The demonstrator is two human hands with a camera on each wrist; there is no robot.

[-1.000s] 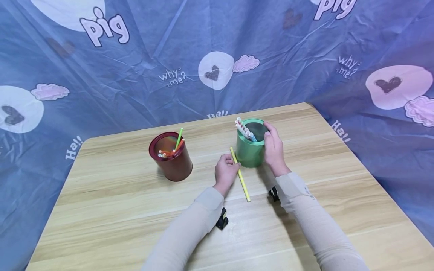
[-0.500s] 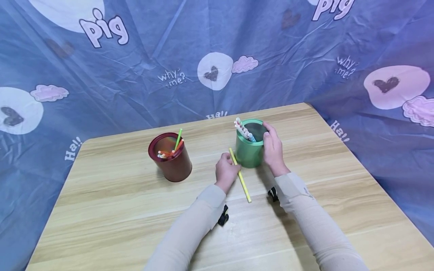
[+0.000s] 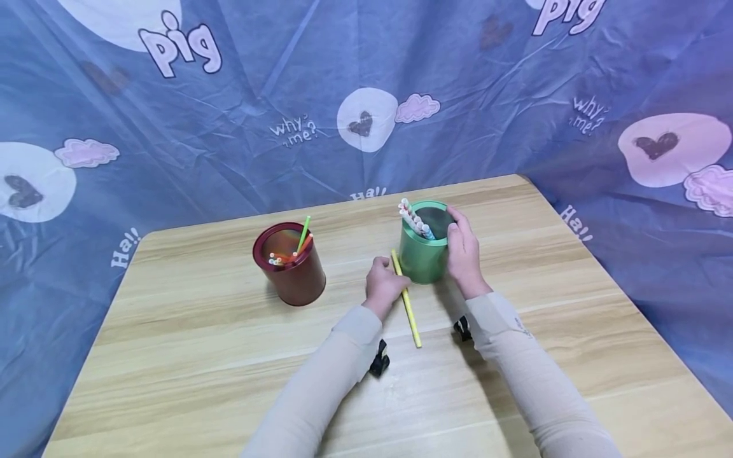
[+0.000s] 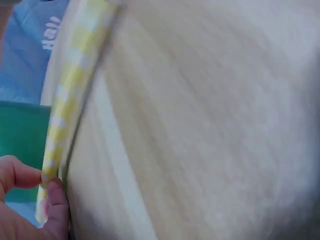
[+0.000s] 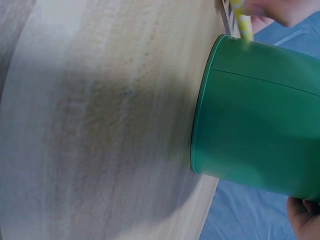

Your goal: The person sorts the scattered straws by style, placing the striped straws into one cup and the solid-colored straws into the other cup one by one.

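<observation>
In the head view, my left hand (image 3: pixel 385 286) pinches a yellow straw (image 3: pixel 411 321) between thumb and fingers. The straw slants just left of a green can (image 3: pixel 422 262), its far end beside the can's wall. White patches show along the yellow straw (image 4: pixel 67 105) in the left wrist view, where thumb and fingertip meet around it. My right hand (image 3: pixel 465 257) holds the can at its right side, thumb outside and fingers at the rim. The can stands upright, with several patterned straws (image 3: pixel 415 219) leaning at its left rim.
A dark red can (image 3: pixel 299 280) stands on the left of the wooden table (image 3: pixel 189 343), holding a green straw (image 3: pixel 303 233), an orange one and several others. A blue printed cloth (image 3: pixel 240 140) hangs behind the table.
The yellow straw's near end has swung slightly left and closer to me, with my left hand shifting a little on it. My right hand and both cans stay in place.
</observation>
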